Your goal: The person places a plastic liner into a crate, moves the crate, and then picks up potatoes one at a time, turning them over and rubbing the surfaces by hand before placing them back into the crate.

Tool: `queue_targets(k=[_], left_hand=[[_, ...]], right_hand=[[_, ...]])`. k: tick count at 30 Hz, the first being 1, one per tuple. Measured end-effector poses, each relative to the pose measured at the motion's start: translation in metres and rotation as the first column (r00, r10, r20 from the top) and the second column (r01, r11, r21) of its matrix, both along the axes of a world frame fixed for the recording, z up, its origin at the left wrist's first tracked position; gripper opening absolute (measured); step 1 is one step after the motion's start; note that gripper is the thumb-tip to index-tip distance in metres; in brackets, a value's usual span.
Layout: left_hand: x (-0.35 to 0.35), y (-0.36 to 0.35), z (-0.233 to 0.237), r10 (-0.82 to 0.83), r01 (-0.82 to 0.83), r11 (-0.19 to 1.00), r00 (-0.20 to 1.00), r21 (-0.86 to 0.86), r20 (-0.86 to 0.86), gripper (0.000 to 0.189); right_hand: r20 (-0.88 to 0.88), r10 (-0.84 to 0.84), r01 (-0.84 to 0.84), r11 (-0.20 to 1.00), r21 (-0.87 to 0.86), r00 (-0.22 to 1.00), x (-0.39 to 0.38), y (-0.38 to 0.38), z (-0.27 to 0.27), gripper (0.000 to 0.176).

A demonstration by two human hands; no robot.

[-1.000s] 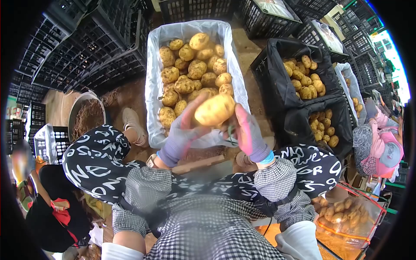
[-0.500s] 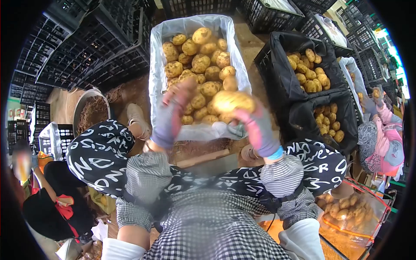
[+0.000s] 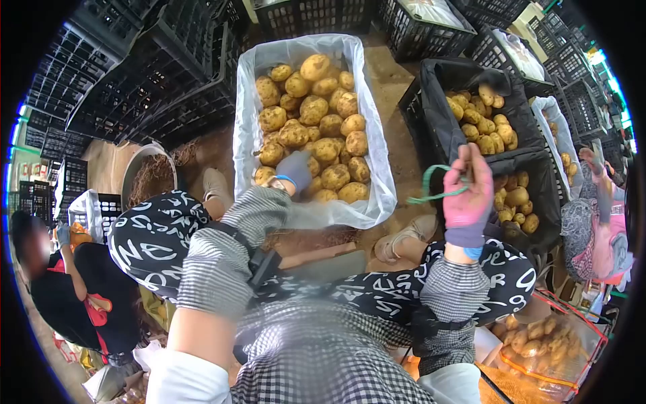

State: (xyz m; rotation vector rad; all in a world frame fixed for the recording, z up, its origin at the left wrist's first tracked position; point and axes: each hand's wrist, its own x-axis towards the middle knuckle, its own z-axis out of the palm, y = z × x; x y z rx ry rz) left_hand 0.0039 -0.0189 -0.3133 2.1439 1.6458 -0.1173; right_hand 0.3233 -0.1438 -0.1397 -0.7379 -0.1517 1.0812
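My left hand (image 3: 294, 171), in a grey glove, reaches down into the white-lined crate (image 3: 245, 101) and rests on the potatoes (image 3: 316, 128) at its near end. Whether its fingers grip one is hidden. My right hand (image 3: 467, 194), in a pink glove, is raised to the right over the edge of the near black-lined crate (image 3: 531, 232). It holds a thin green loop-shaped tool (image 3: 431, 187) that sticks out to the left. No potato is in my right hand.
A second black-lined crate (image 3: 431, 108) with potatoes stands behind the near one. Stacks of empty black crates (image 3: 134, 74) line the left and back. A metal basin (image 3: 145, 176) sits at left. Other people work at left (image 3: 60, 283) and right (image 3: 592, 229). An orange-framed bag of potatoes (image 3: 545, 337) lies at lower right.
The large potato held in both hands has left them. My left hand dropped into the white-lined crate. My right hand swung right toward the black-lined crates, keeping the green tool.
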Motion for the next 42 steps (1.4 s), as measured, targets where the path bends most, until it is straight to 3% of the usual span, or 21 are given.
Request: queue_targets(k=[3, 4, 6, 7, 9, 10, 13, 14, 16, 18, 22, 23, 24, 27, 29, 30, 34, 37, 40, 41, 42], left_hand=[[-0.005, 0.001, 0.059, 0.161, -0.002, 0.92, 0.913, -0.391, 0.375, 0.076], [-0.007, -0.001, 0.07, 0.234, -0.012, 0.873, 0.888, -0.488, 0.396, 0.079], [-0.007, -0.022, 0.105, 0.345, 0.051, 0.841, 0.716, -0.538, 0.607, 0.078], [-0.006, -0.034, 0.12, 0.4, 0.087, 0.828, 0.601, -0.554, 0.692, 0.077], [0.003, -0.056, 0.136, 0.187, 0.125, 0.943, 0.564, -0.307, 0.804, 0.08], [0.006, -0.065, 0.142, 0.071, 0.14, 0.975, 0.541, -0.173, 0.838, 0.081], [0.008, -0.082, 0.16, 0.111, 0.092, 0.975, 0.592, -0.203, 0.798, 0.082], [0.005, -0.085, 0.163, 0.172, 0.108, 0.96, 0.5, -0.258, 0.849, 0.081], [-0.007, -0.084, 0.167, 0.512, 0.151, 0.801, 0.33, -0.58, 0.793, 0.08], [-0.021, -0.082, 0.16, 0.65, 0.233, 0.69, 0.216, -0.685, 0.729, 0.077], [-0.015, -0.086, 0.15, 0.448, 0.197, 0.847, 0.239, -0.495, 0.862, 0.071], [-0.008, -0.089, 0.153, 0.355, 0.152, 0.899, 0.293, -0.41, 0.888, 0.07], [-0.006, -0.09, 0.154, 0.104, 0.118, 0.979, 0.42, -0.168, 0.901, 0.07], [-0.003, -0.095, 0.152, -0.056, 0.144, 0.989, 0.586, -0.036, 0.808, 0.074], [-0.002, -0.097, 0.146, 0.041, 0.156, 0.977, 0.525, -0.143, 0.85, 0.075], [-0.002, -0.098, 0.149, 0.056, 0.164, 0.973, 0.512, -0.162, 0.857, 0.074], [0.001, -0.097, 0.136, 0.263, 0.191, 0.928, 0.271, -0.32, 0.926, 0.071], [-0.001, -0.096, 0.14, 0.277, 0.123, 0.938, 0.293, -0.323, 0.915, 0.066], [-0.008, -0.093, 0.139, 0.612, 0.292, 0.776, -0.13, -0.56, 0.78, 0.059], [-0.012, -0.091, 0.139, 0.6, 0.285, 0.78, -0.09, -0.557, 0.795, 0.059], [-0.017, -0.087, 0.141, 0.588, 0.278, 0.785, -0.052, -0.554, 0.807, 0.059]], right_hand=[[0.387, 0.123, -0.062, 0.984, -0.166, 0.914, -0.029, 0.0, -0.001, 0.037], [0.472, 0.203, -0.115, 0.971, -0.208, 0.858, -0.045, -0.001, 0.003, 0.039], [0.571, 0.426, -0.283, 0.902, -0.325, 0.702, -0.068, 0.001, -0.018, 0.046], [0.692, 0.489, -0.33, 0.871, -0.363, 0.531, -0.086, 0.001, -0.015, 0.056], [0.823, 0.479, -0.395, 0.85, -0.349, 0.305, -0.105, 0.0, -0.045, 0.069], [0.915, 0.372, -0.382, 0.877, -0.292, 0.156, -0.115, 0.002, -0.055, 0.07], [0.721, 0.595, -0.574, 0.748, -0.334, 0.356, -0.12, -0.002, -0.054, 0.078], [0.686, 0.628, -0.603, 0.722, -0.339, 0.366, -0.118, -0.002, -0.048, 0.078], [0.7, 0.629, -0.652, 0.693, -0.308, 0.338, -0.114, 0.001, -0.045, 0.079], [0.731, 0.602, -0.687, 0.68, -0.258, 0.321, -0.113, 0.003, -0.045, 0.079], [0.661, 0.622, -0.644, 0.717, -0.266, 0.419, -0.123, 0.003, -0.039, 0.075], [0.76, 0.541, -0.583, 0.767, -0.27, 0.36, -0.125, 0.008, -0.041, 0.073], [0.843, 0.456, -0.517, 0.814, -0.264, 0.287, -0.128, 0.01, -0.039, 0.071], [0.891, 0.422, -0.361, 0.867, -0.344, 0.166, -0.137, 0.0, -0.034, 0.059], [0.938, 0.315, -0.263, 0.926, -0.27, 0.143, -0.14, -0.001, -0.042, 0.051], [0.918, 0.37, -0.247, 0.912, -0.328, 0.143, -0.136, 0.002, -0.045, 0.049], [0.765, 0.519, -0.355, 0.846, -0.397, 0.382, -0.12, 0.002, -0.064, 0.044], [0.782, 0.492, -0.423, 0.846, -0.325, 0.383, -0.123, 0.005, -0.067, 0.047], [0.605, 0.676, -0.616, 0.703, -0.356, 0.422, -0.121, 0.004, -0.033, 0.055], [0.474, 0.77, -0.699, 0.613, -0.367, 0.427, -0.12, 0.003, -0.02, 0.059], [0.501, 0.738, -0.689, 0.646, -0.329, 0.453, -0.121, 0.0, -0.02, 0.057]])
